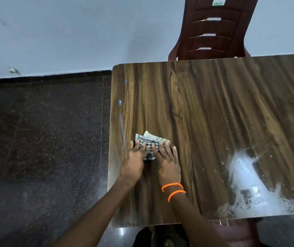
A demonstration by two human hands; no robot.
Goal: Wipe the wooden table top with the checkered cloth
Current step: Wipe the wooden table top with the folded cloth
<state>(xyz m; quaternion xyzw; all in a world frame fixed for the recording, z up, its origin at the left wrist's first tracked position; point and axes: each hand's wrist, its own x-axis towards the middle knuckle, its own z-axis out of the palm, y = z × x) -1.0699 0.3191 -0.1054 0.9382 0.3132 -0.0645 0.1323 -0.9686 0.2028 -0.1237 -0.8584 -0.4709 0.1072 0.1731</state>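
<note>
Fingers of the left hand (pixel 133 162) laid nearly straight and spread over the left part of the checkered cloth (pixel 150 146), pressing it flat rather than gripping. Fingers of the right hand (pixel 168 164) likewise extended, fingertips resting on the cloth's right part, the outermost finger just off its edge and touching wood. Neither hand curled round the fabric.

Under and just beyond the fingertips: the folded cloth, black-and-white checks with a pale, plain layer poking out on the far side. Between the two hands, a strip of checks showing down toward the palms.

Beneath the cloth: the wooden table top (pixel 214 107), dark streaked grain, with the cloth lying near its left edge and closer to the near edge than the far one. Left of the left-hand fingers, thin blue marks (pixel 122 122) running along the table edge. Well to the right of the right-hand fingers, a whitish smeared patch (pixel 246 177) near the table's front right part, bright with glare.

Behind the right palm, two orange beaded bands (pixel 174 190) around the wrist.

Far beyond the fingertips, past the table's far edge, a reddish-brown plastic chair (pixel 212 31) against a pale wall (pixel 71 32). Left of the table, dark speckled floor (pixel 44 131).
</note>
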